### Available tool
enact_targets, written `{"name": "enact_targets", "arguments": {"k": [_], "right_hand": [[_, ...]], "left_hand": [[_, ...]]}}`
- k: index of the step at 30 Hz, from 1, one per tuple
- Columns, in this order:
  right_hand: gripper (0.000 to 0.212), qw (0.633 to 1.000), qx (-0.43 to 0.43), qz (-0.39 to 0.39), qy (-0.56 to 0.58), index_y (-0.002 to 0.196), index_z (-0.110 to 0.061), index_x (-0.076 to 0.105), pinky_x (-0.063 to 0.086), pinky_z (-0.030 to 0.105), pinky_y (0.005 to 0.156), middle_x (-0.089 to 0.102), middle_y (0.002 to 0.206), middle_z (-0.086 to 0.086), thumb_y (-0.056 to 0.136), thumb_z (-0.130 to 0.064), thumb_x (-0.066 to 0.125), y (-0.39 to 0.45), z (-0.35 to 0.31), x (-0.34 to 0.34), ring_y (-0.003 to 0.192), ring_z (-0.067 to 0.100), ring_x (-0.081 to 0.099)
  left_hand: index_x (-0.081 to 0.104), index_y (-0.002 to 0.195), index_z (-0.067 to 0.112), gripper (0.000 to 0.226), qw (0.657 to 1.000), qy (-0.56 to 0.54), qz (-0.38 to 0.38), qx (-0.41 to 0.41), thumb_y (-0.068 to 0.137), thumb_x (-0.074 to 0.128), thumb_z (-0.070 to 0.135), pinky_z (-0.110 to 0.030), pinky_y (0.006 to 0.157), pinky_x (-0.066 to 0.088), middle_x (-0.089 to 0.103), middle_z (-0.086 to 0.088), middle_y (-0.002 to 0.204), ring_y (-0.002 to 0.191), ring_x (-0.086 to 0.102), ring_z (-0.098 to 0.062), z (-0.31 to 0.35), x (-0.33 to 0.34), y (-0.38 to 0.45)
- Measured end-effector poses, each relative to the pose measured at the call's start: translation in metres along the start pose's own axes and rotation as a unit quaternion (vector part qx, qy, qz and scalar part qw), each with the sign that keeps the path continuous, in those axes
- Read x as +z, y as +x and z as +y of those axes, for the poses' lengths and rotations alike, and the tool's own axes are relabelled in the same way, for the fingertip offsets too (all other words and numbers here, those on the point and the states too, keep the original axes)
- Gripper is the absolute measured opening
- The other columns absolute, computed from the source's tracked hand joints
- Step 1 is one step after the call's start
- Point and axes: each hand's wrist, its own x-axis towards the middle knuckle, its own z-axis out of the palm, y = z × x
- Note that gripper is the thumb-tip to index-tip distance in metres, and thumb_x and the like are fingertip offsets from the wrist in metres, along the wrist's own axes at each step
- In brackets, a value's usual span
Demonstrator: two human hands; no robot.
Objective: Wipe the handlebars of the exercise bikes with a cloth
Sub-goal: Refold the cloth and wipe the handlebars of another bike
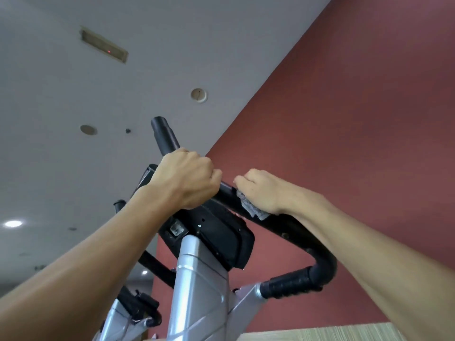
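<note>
The grey post [197, 279] rises at 6 o'clock, carrying the black console [216, 232]. Above it, toward 1 o'clock, the right hand [261, 190] curls closed over the cloth [248, 205], pressing it around the handlebar [290, 232], likely so the cloth wraps the tube as it rubs. At 11 o'clock the left hand [187, 178] fists tight around the bar's upright end, probably to steady the bike. Behind stands a red wall [357, 119].

Soft even daylight, ceiling spotlight [12, 223] glaring — wide-angle edge warp
</note>
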Motion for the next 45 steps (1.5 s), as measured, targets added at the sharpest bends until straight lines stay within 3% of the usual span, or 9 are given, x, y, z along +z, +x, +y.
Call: {"name": "enact_targets", "arguments": {"k": [4, 11, 16, 22, 29, 33, 35, 40, 45], "right_hand": [[0.06, 0.966, 0.062, -0.212, 0.136, 0.076, 0.008, 0.069, 0.062, 0.037, 0.066, 0.077, 0.077, 0.017, 0.1, -0.031, 0.03, 0.024, 0.006, -0.02, 0.071, 0.034, 0.075], [0.049, 0.948, 0.096, -0.264, 0.151, 0.065, -0.004, 0.048, 0.042, 0.045, 0.062, 0.04, 0.061, 0.002, 0.106, -0.029, 0.036, 0.037, 0.0, -0.026, 0.056, 0.014, 0.039], [0.053, 0.877, 0.16, -0.32, 0.321, 0.054, -0.017, 0.044, 0.038, 0.031, 0.053, 0.041, 0.042, -0.008, 0.105, -0.024, 0.041, 0.06, -0.004, -0.004, 0.042, 0.008, 0.04], [0.06, 0.839, 0.065, -0.459, 0.285, 0.064, -0.009, 0.045, 0.051, 0.054, 0.079, 0.057, 0.062, 0.011, 0.11, -0.041, 0.026, 0.061, 0.031, -0.014, 0.06, 0.031, 0.054], [0.056, 0.853, -0.012, -0.361, 0.377, 0.068, -0.009, 0.052, 0.046, 0.044, 0.067, 0.058, 0.059, 0.007, 0.102, -0.05, 0.033, 0.066, 0.054, 0.007, 0.056, 0.017, 0.053], [0.041, 0.772, 0.086, -0.307, 0.55, 0.098, -0.012, 0.069, 0.059, 0.051, 0.08, 0.077, 0.087, 0.005, 0.107, -0.043, 0.043, 0.08, 0.097, 0.014, 0.077, 0.016, 0.077], [0.034, 0.754, 0.015, -0.325, 0.57, 0.107, -0.02, 0.067, 0.06, 0.049, 0.08, 0.077, 0.094, 0.002, 0.106, -0.045, 0.044, 0.074, 0.113, 0.008, 0.084, 0.017, 0.077], [0.065, 0.782, -0.198, -0.348, 0.479, 0.153, -0.02, 0.046, 0.034, 0.029, 0.12, 0.041, 0.16, -0.009, 0.1, -0.055, 0.032, 0.021, 0.123, 0.01, 0.148, -0.001, 0.033], [0.064, 0.761, -0.268, -0.307, 0.505, 0.161, -0.009, 0.02, 0.023, 0.037, 0.125, 0.012, 0.172, -0.001, 0.109, -0.046, 0.021, -0.011, 0.177, 0.011, 0.157, 0.013, 0.015]], "left_hand": [[0.044, 0.066, 0.014, 0.048, 0.99, 0.031, -0.122, 0.065, 0.1, 0.022, 0.039, -0.035, 0.066, 0.036, 0.043, -0.004, 0.065, 0.055, 0.039, -0.017, 0.004, -0.017, 0.032], [0.033, 0.065, 0.018, 0.041, 0.961, -0.025, -0.262, 0.087, 0.098, 0.018, 0.036, -0.035, 0.064, 0.029, 0.052, -0.004, 0.08, 0.067, 0.039, -0.025, 0.002, -0.019, 0.06], [0.03, 0.056, 0.023, 0.041, 0.93, -0.049, -0.344, 0.117, 0.088, 0.056, 0.02, -0.034, 0.057, 0.028, 0.049, -0.003, 0.052, 0.048, 0.023, -0.022, -0.007, -0.028, 0.061], [0.035, 0.048, 0.021, 0.036, 0.919, -0.084, -0.376, 0.079, 0.081, 0.051, 0.019, -0.033, 0.054, 0.04, 0.044, -0.003, 0.044, 0.038, 0.042, -0.026, -0.006, -0.023, 0.065], [0.021, 0.057, 0.021, 0.036, 0.889, 0.002, -0.452, 0.076, 0.087, 0.04, 0.017, -0.024, 0.049, 0.015, 0.042, -0.005, 0.049, 0.043, 0.019, -0.02, 0.017, -0.007, 0.083], [0.037, 0.038, 0.014, 0.04, 0.857, 0.094, -0.502, -0.075, 0.071, 0.059, 0.022, -0.03, 0.053, 0.043, 0.045, -0.005, 0.037, 0.033, 0.039, -0.025, 0.034, -0.008, 0.088], [0.053, 0.044, 0.015, 0.041, 0.828, 0.13, -0.526, -0.144, 0.081, 0.047, 0.029, -0.036, 0.07, 0.047, 0.055, -0.006, 0.046, 0.047, 0.054, -0.029, 0.041, -0.008, 0.085], [0.064, 0.058, 0.017, 0.044, 0.821, 0.174, -0.498, -0.217, 0.085, 0.034, 0.036, -0.036, 0.097, 0.035, 0.066, 0.0, 0.063, 0.073, 0.058, -0.024, 0.07, -0.004, 0.08], [0.07, 0.056, 0.015, 0.047, 0.818, 0.21, -0.471, -0.256, 0.086, 0.039, 0.035, -0.036, 0.104, 0.036, 0.062, -0.001, 0.056, 0.071, 0.057, -0.021, 0.086, 0.002, 0.08]]}}
